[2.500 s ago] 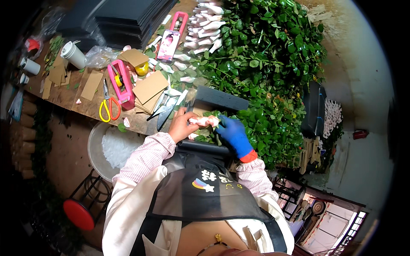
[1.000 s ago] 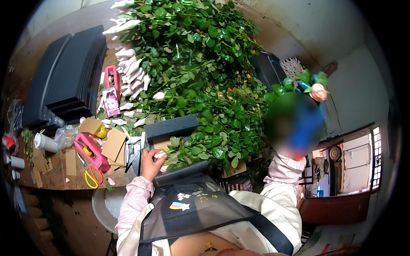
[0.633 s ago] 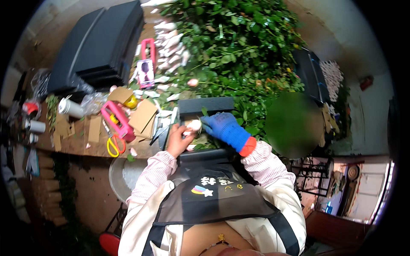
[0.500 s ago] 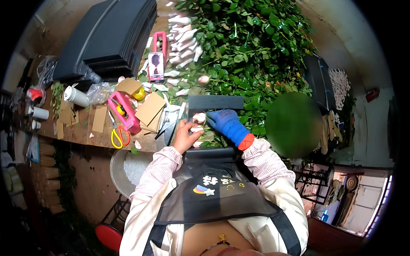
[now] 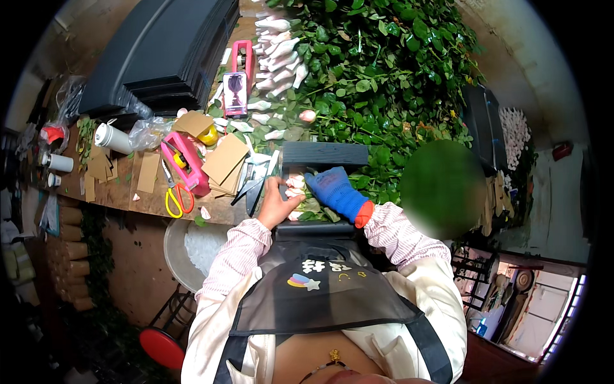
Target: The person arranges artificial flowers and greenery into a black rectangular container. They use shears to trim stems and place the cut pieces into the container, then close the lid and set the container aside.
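Note:
Several pale pink roses (image 5: pixel 295 183) lie heads to the left in front of me, beside a black ribbed block (image 5: pixel 325 153). Bare, my left hand (image 5: pixel 276 203) curls round the rose heads from the left, thumb on the near side and fingers on the far side. My right hand (image 5: pixel 334 191) wears a blue knit glove with an orange cuff. It closes over the roses just right of the heads; its fingertips are partly hidden. Green leaves (image 5: pixel 313 208) show beneath and between my hands. Another pink rose (image 5: pixel 307 116) lies beyond the block.
Leafy stems (image 5: pixel 384 70) heap up at the far right, with netted white buds (image 5: pixel 278 57) along their left. Scissors (image 5: pixel 174 192), a pink tape dispenser (image 5: pixel 185 164), cardboard pieces (image 5: pixel 225 158) and a phone (image 5: pixel 235 94) lie left. Black sheets (image 5: pixel 173 57) are stacked behind; a tub (image 5: pixel 179 249) stands below.
My right gloved hand has shifted slightly nearer and left, with its fingers lower over the roses. The rose heads sit closer together beside my left hand, which has barely moved.

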